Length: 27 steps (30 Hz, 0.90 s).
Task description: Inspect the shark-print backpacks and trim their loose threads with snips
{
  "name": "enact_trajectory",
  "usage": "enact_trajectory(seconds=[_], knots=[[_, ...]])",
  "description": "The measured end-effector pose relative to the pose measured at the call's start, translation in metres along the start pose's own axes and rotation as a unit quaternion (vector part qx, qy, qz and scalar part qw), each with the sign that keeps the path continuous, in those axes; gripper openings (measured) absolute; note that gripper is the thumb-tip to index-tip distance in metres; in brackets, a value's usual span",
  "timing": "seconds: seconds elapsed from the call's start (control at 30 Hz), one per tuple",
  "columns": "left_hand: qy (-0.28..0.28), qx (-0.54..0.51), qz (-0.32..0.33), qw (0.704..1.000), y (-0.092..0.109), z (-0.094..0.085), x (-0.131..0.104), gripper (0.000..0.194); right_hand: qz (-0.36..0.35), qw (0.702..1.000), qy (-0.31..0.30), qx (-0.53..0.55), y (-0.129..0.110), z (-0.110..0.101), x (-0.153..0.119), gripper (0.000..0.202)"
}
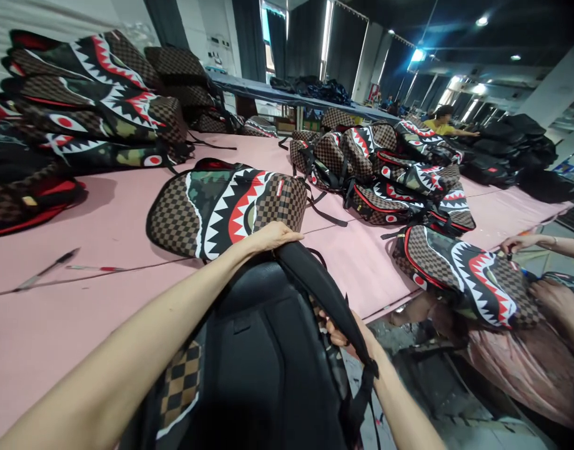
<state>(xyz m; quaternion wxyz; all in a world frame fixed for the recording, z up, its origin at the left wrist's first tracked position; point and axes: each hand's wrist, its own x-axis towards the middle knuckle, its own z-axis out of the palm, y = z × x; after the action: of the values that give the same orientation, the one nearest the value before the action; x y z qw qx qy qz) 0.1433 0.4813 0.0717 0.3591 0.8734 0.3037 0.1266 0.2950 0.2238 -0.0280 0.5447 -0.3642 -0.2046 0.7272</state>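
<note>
A backpack (249, 350) stands before me with its black padded back panel facing me. Brown check shows on its left side. My left hand (273, 237) is closed over its top, where a black shoulder strap (321, 290) begins. Beneath that strap my right hand (338, 331) grips the bag's right edge with curled fingers, partly hidden by the strap. Just beyond lies another backpack (230, 209) with check, camouflage and a red-and-white shark mouth, front up on the pink table (103, 231).
Stacked shark-mouth backpacks (113, 106) rise at the left; more backpacks (390, 169) are piled centre right. A pen (47, 269) lies at left. At right, a co-worker's hands (521, 242) are at another backpack (474, 275). Black bags (506, 150) are heaped farther back.
</note>
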Motion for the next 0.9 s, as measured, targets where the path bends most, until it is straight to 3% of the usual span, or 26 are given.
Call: enact_trajectory(seconds=[0.13,0.23,0.47,0.63,0.77,0.83,0.9], knots=[[-0.023,0.039,-0.019,0.999,0.003,0.002,0.004,0.051,-0.015,0.991,0.045,-0.126,-0.010,0.000,-0.012,0.068],[-0.038,0.056,-0.031,0.997,0.003,0.002,0.007,0.050,-0.020,0.990,0.052,-0.129,-0.010,-0.003,-0.011,0.061],[-0.067,0.110,-0.065,0.990,-0.007,0.005,0.014,0.053,0.023,0.997,0.070,-0.001,0.003,-0.012,0.005,0.055],[-0.054,0.107,-0.088,0.989,-0.004,0.005,0.011,0.052,0.039,0.996,0.076,0.019,0.004,-0.010,0.005,0.055],[0.036,0.066,-0.021,0.997,0.006,0.000,-0.011,0.043,0.047,0.995,0.080,0.037,0.003,-0.009,0.004,0.051],[0.127,0.059,0.008,0.990,0.012,0.000,-0.034,0.039,0.053,0.994,0.076,0.053,0.004,-0.010,0.004,0.050],[0.236,0.100,-0.003,0.967,0.019,0.008,-0.069,0.041,0.055,0.994,0.075,0.064,0.005,-0.012,0.003,0.049]])
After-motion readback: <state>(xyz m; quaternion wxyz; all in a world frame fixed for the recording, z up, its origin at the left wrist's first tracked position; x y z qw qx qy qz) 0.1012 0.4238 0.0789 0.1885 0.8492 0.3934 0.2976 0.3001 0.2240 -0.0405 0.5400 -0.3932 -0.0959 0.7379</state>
